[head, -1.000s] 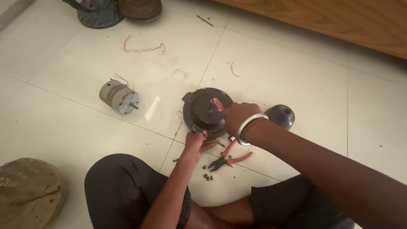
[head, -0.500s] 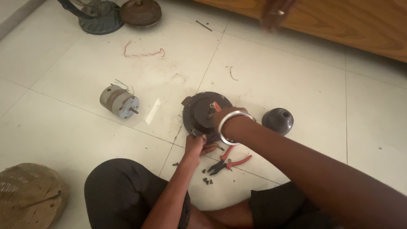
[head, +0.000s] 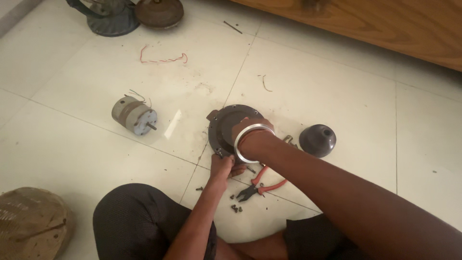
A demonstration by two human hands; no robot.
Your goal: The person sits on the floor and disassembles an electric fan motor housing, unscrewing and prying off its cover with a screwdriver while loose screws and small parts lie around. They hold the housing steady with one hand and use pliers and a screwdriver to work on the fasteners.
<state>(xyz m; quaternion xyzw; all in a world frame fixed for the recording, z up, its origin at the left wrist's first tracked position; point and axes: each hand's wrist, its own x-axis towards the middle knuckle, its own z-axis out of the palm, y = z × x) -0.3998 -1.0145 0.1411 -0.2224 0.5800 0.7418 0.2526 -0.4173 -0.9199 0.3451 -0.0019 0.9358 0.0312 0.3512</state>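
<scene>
A dark round metal motor housing (head: 226,126) lies on the white tiled floor in front of my crossed legs. My right hand (head: 246,129), with a silver bangle on the wrist, is curled over the housing's right side and covers part of it. My left hand (head: 222,166) pinches the housing's near rim. Red-handled pliers (head: 262,184) lie just below the housing, with a few small screws (head: 236,208) scattered beside them.
A small grey electric motor (head: 134,115) with loose wires lies to the left. A dark dome-shaped cap (head: 317,140) sits to the right. A red wire (head: 162,58), two round fan parts (head: 159,10) at top left, a wooden cabinet (head: 385,24) and a brown sack (head: 29,224) surround me.
My right hand has slid left and down over the housing, hiding more of it. My left hand stays at the near rim. The view has shifted slightly.
</scene>
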